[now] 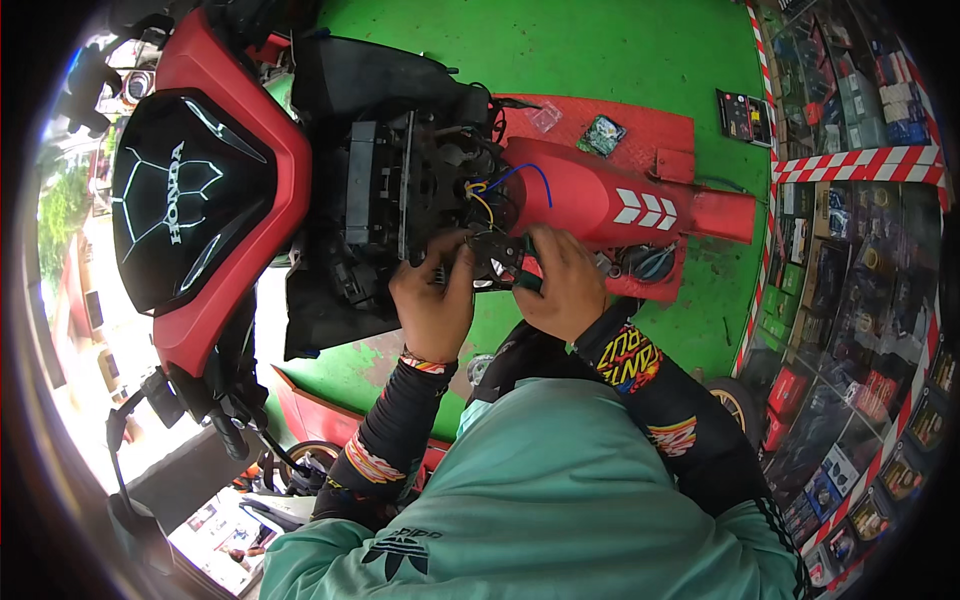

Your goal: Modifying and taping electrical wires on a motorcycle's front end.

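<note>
Metal pliers (499,251) in curled right fingers (548,250)

Single head-worn fisheye, looking steeply down over the wearer's teal shirt (560,480) at 6 o'clock, forearms (395,425) entering from there. Left hand (438,300) and right hand (568,285) sit mid-frame, fairly near the lens. Very wide coverage: scooter fairing (200,200) between 9 and 10, green floor (480,32) at 12, goods shelves (850,260) at 3 (straight edges bow toward the rim). Black surrounds the round field at the corners.
</note>
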{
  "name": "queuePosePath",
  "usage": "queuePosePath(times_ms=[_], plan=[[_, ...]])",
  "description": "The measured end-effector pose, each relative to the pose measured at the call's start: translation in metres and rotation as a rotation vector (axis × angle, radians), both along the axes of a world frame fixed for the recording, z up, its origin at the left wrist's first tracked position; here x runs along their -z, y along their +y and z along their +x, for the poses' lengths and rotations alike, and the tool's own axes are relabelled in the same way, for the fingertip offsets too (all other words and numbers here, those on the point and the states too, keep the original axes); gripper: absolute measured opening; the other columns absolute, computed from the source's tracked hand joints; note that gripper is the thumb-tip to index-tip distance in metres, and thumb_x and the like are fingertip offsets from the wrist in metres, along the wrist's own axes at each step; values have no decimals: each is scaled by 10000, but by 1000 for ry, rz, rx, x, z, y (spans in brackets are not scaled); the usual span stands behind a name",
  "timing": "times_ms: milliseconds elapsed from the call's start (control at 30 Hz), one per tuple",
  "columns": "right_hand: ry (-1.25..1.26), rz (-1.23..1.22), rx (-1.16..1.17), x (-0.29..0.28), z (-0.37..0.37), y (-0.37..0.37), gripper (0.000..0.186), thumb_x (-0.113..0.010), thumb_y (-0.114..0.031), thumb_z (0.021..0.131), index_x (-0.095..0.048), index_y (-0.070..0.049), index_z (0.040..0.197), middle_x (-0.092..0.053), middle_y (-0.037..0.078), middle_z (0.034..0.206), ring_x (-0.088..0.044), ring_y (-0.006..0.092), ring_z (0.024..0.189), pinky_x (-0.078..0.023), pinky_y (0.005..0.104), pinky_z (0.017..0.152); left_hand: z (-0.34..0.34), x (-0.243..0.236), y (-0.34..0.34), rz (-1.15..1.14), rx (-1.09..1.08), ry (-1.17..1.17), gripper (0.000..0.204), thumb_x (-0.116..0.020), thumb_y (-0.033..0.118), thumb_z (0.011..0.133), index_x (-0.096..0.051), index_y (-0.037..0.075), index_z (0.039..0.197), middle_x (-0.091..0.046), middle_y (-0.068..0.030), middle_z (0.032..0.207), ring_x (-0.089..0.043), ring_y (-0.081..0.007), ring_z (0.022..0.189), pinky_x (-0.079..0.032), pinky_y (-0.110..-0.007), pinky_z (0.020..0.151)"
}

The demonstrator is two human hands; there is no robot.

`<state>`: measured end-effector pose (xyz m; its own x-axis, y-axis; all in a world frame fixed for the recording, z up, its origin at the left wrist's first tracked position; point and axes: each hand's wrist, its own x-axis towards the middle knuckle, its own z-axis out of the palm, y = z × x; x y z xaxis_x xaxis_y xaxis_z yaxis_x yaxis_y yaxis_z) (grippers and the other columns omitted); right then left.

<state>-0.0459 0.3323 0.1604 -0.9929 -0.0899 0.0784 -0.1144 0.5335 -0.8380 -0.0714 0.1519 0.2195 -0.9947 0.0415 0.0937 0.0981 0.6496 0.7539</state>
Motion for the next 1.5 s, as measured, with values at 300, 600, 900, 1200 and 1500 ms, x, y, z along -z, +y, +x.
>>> queuePosePath(times_ms=[300,600,900,1200,1500], plan=[[-1,-49,9,1,0,-1,574,-702,-131,725,-513,5,1250,-628,236,1074,-608,443,1024,-495,517,896,-1,3,4,81,-66,-4,123,-707,35,896,-737,31,1015,-759,-110,921,-740,-251,847,-546,-337,788],[-16,-69,15,-1,0,-1,588,-709,-130,723,-497,-7,1258,-620,250,1019,-613,475,967,-503,524,848,0,2,3,55,-91,-31,91,-715,37,890,-736,23,977,-755,-118,926,-732,-258,857,-539,-341,800],[10,-67,29,1,1,-2,608,-719,-131,713,-499,-9,1267,-623,246,1026,-613,461,983,-503,520,853,-1,0,2,10,-9,15,129,-700,30,949,-729,-39,1054,-749,-68,946,-673,-88,848,-524,-244,763],[-46,-96,29,-4,2,-2,593,-722,-137,704,-502,-21,1243,-631,243,936,-629,480,878,-506,533,776,-1,-4,2,-4,-19,2,128,-708,48,953,-732,-36,1047,-749,-64,935,-672,-86,840,-521,-241,766],[-66,-75,22,-4,1,-1,515,-710,-116,714,-515,-47,1185,-641,198,822,-650,450,760,-511,531,677,-2,0,0,-3,5,24,136,-717,62,957,-728,-35,1052,-744,-57,927,-664,-80,830,-520,-238,764]])
